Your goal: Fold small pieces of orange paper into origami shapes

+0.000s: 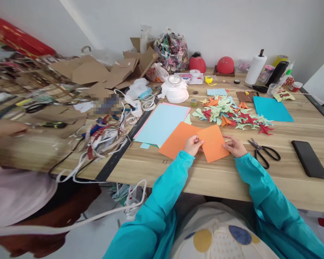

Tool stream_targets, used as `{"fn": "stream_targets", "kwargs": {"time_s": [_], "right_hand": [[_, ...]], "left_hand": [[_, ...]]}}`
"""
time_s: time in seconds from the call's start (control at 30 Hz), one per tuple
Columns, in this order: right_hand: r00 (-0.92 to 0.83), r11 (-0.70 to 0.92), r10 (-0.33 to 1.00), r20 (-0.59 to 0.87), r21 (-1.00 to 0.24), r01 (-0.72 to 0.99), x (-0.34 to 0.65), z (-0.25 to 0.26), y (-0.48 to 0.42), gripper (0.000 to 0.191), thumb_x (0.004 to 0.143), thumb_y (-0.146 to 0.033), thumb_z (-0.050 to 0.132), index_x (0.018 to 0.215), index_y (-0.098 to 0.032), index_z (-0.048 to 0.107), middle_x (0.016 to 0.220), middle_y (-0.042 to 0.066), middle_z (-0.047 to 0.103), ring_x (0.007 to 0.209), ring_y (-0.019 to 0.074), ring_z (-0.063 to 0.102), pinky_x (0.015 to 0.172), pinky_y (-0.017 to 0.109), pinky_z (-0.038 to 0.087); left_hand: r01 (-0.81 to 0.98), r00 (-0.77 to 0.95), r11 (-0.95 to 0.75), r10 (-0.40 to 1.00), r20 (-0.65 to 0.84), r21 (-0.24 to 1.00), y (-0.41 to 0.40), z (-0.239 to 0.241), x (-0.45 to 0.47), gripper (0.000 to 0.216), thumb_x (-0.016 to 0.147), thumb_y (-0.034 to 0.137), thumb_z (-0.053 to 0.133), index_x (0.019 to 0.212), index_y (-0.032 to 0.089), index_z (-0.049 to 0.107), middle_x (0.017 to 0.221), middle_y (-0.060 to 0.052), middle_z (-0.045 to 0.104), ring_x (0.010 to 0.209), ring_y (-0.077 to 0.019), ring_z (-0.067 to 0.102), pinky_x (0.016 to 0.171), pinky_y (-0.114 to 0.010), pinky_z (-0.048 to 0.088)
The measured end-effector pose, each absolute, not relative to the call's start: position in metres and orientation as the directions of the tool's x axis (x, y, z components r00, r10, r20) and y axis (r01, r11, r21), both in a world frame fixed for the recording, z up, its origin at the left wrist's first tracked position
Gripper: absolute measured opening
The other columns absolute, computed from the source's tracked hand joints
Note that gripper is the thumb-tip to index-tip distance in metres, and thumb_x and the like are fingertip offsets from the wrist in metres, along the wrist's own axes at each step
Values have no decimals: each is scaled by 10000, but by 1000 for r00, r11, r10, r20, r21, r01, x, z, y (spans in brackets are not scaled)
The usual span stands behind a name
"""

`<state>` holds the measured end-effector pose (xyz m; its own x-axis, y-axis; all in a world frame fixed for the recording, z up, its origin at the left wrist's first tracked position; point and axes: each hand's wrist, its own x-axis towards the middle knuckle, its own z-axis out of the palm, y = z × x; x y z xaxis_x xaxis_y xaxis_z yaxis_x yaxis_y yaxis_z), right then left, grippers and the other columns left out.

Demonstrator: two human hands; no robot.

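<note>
Between my two hands is an orange paper sheet (212, 144), held slightly tilted above the table. My left hand (193, 145) pinches its left edge between thumb and fingers. At the opposite edge, my right hand (234, 145) grips the paper with thumb and fingertips. A second orange sheet (175, 140) lies partly under my left hand and the held piece. Beside it rests a stack of light blue and pink paper (164, 124). Black-handled scissors (264, 153) lie open to the right of my right hand.
Folded paper stars (232, 111) are heaped beyond my hands. A turquoise sheet (273, 108) and a black phone (310, 159) lie to the right. On the left are tangled cords (105, 138), cardboard (97, 73) and a co-worker's arm (5, 131). A white paper roll (255, 70) stands behind.
</note>
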<state>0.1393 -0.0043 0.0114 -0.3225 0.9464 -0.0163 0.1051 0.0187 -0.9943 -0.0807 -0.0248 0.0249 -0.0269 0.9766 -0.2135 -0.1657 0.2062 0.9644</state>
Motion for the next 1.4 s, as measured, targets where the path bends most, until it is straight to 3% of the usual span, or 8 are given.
{"fn": "stream_targets", "kwargs": {"time_s": [0.13,0.27,0.53,0.77,0.93,1.1,1.27,1.4], "right_hand": [[-382,-54,921,-76,-996,69,150,15,-23,618,647,-409,664,1187,-190,458,655,-1,665,595,154,613,507,248,472],[-365,-97,924,-112,-993,61,171,17,-47,255,590,-361,720,757,-178,656,690,23,686,635,168,630,572,271,497],[-110,-261,965,-238,-913,-312,193,25,-78,203,562,-316,751,651,-189,620,574,-16,650,479,116,588,461,223,466],[28,-305,947,-321,-921,-245,182,33,-71,383,530,-280,763,877,-213,614,641,-1,670,496,145,600,427,241,452],[66,-231,964,-257,-937,-262,179,46,-27,267,529,-288,752,743,-192,624,577,-19,633,493,129,584,451,236,438],[110,-67,988,-106,-950,-306,170,30,7,343,724,-439,546,978,-216,606,650,13,664,598,183,628,518,298,472],[83,174,980,182,-980,94,170,6,4,263,716,-220,553,964,-253,632,899,27,663,754,183,624,632,317,500],[-52,368,923,381,-835,409,171,4,2,241,780,-164,461,913,-231,651,962,52,634,889,188,596,765,331,492]], "left_hand": [[-175,55,158,987,-151,972,-31,26,-74,394,557,388,702,800,127,533,704,-50,657,612,-193,627,458,-291,511],[-189,151,111,985,-83,976,-42,26,-65,399,530,365,725,800,115,570,729,-52,658,637,-181,622,490,-277,505],[-86,476,213,867,-148,973,-69,33,-62,342,595,343,706,821,111,596,710,-55,664,631,-176,635,606,-315,512],[-122,487,-65,866,117,990,-54,39,-67,673,563,185,715,1178,207,443,1117,-104,584,764,-170,643,661,-298,521],[148,402,-105,915,37,983,-23,39,-68,226,628,141,609,850,147,652,751,-49,673,643,-152,632,642,-279,516],[114,140,-224,968,207,968,6,25,-61,220,617,72,539,777,147,671,835,-67,660,764,-164,627,696,-288,514],[203,122,-417,909,399,886,12,9,-64,109,597,69,568,631,152,630,936,-89,620,858,-181,601,754,-304,495],[255,104,-449,893,437,856,9,7,-68,78,614,84,587,635,157,604,967,-92,592,869,-181,592,736,-294,493]]}}
